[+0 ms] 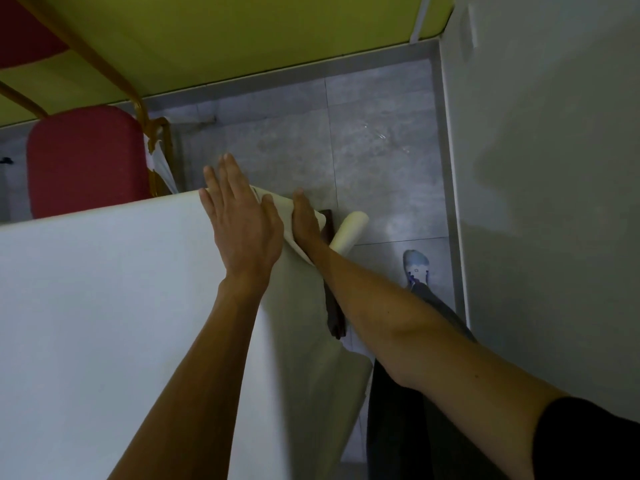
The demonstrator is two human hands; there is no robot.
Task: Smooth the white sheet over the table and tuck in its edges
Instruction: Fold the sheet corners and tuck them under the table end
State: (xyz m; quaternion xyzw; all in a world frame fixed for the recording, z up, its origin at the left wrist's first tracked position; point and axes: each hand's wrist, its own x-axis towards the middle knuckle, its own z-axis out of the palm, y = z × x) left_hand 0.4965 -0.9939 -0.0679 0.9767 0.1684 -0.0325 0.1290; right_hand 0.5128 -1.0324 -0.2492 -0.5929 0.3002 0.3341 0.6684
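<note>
My right forearm (398, 327) runs nearest the lens, down to the right hand (304, 221), whose fingers curl under the hanging fold at the corner, holding the white sheet (104, 323). The left hand (242, 223) lies flat on top, fingers spread and straight. The sheet covers the table (334, 317), its side drape loose. I'd judge it best to press down left while pulling the fold taut underneath.
</note>
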